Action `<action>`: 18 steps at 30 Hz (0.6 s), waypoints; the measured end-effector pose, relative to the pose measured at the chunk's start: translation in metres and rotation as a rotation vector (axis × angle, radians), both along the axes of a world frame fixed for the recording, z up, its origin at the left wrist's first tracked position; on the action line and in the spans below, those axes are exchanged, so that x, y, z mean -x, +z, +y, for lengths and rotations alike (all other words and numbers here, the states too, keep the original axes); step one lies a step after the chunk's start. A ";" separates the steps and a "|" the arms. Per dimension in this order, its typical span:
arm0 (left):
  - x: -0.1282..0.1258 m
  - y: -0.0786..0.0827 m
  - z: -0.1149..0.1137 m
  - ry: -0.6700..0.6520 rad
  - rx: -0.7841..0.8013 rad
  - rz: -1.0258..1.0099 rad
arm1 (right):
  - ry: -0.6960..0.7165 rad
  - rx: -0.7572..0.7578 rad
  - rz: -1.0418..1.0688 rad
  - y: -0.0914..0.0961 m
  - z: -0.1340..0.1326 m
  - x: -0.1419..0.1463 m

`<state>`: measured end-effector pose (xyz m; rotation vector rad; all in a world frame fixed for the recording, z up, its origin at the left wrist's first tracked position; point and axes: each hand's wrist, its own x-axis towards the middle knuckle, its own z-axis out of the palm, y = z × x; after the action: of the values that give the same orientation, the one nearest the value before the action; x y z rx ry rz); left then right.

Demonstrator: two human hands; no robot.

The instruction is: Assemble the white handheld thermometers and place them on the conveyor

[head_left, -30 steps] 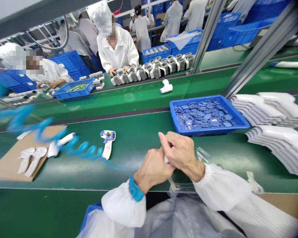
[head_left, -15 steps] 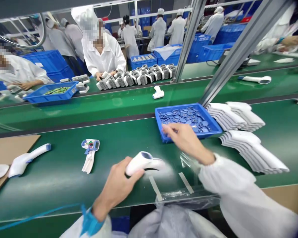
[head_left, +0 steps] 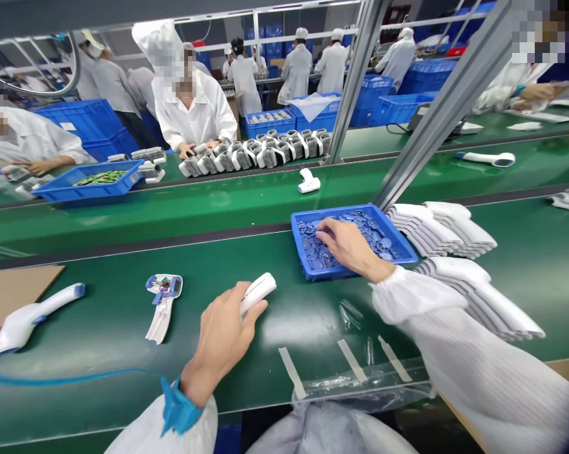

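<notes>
My left hand is wrapped round a white thermometer housing just above the green belt, near its front edge. My right hand reaches into the blue tray of small blue parts, fingers curled down among them; what they grip, if anything, is hidden. An open housing half with a circuit board lies on the belt to the left. An assembled white thermometer with a blue tip lies at the far left.
Stacks of white shells sit right of the tray. Tape strips hang on the clear front edge. A metal post slants up behind the tray. Cardboard lies at left. Several people in white work at the far belts.
My hands separated: the left kept the white housing and moved it down-left, while the right reached forward from the belt into the blue tray. The view shifted left and up.
</notes>
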<state>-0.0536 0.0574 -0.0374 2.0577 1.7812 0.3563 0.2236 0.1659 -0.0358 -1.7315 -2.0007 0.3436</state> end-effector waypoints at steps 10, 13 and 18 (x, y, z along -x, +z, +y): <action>-0.022 -0.003 -0.009 0.006 0.173 -0.715 | 0.220 -0.058 0.619 0.009 -0.097 0.067; -0.018 0.001 -0.013 -0.028 0.173 -0.659 | 0.172 -0.032 0.693 0.011 -0.099 0.065; -0.016 0.015 -0.017 -0.080 0.133 -0.507 | 0.108 -0.012 0.621 0.014 -0.104 0.062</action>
<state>-0.0377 0.0400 -0.0228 1.7423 1.3745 0.6498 0.1614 0.0617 -0.0213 -1.2936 -1.6262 0.7930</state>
